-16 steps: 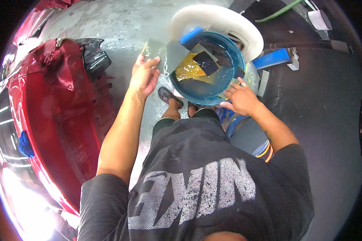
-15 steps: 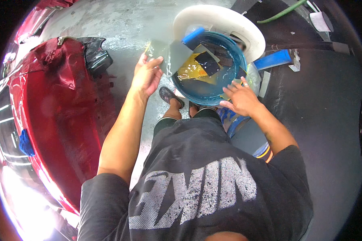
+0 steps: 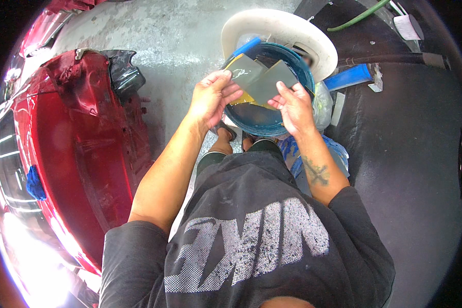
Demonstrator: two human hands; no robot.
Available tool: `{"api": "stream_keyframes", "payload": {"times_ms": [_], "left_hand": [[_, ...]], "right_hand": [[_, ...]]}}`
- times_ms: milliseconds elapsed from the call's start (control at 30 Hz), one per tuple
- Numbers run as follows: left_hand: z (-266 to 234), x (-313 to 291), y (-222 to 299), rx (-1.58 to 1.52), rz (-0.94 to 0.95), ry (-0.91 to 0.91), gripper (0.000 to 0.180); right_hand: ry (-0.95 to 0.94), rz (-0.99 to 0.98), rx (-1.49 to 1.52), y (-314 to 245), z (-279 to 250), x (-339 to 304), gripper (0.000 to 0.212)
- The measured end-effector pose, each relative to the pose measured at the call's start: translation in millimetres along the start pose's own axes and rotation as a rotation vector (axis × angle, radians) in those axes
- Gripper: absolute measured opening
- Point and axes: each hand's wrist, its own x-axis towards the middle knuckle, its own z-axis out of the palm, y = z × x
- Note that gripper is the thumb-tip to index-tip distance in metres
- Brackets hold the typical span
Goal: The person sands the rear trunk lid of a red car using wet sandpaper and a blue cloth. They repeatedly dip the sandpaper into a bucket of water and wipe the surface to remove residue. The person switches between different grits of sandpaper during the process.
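Over a blue bucket (image 3: 308, 72), each of my hands pinches a small grey sheet of wet sandpaper. My left hand (image 3: 214, 98) grips one sheet (image 3: 245, 71) by its near left edge, thumb on top. Shiny wet marks show on its face, and yellow peeks out around it. My right hand (image 3: 295, 107) has thumb and fingers closed on the other sheet (image 3: 275, 78) at its right side. The two sheets overlap in the middle. Dark water stands in the bucket below, and the sheets hide much of what lies in it.
A white oval shell (image 3: 280, 20) sits behind the bucket. One blue block (image 3: 246, 47) leans at its rim; another blue piece (image 3: 348, 78) lies right. A red car body panel (image 3: 72, 154) fills the left side. A green hose (image 3: 359, 19) lies at the far right.
My left hand has brought its sheet rightward over the bucket. My right hand, earlier open-fingered at the bucket's right rim, now holds a second sheet raised beside the first.
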Motion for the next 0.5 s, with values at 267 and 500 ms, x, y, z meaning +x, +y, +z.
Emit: {"api": "stream_keyframes", "payload": {"times_ms": [267, 500], "left_hand": [[-10, 8, 3, 0.006, 0.001, 0.096, 0.03], [-12, 13, 1, 0.025, -0.018, 0.116, 0.031]], "right_hand": [[-0.06, 0.031, 0.068, -19, -25, -12, 0.024], [-0.038, 0.001, 0.066, -11, -42, -10, 0.027]]}}
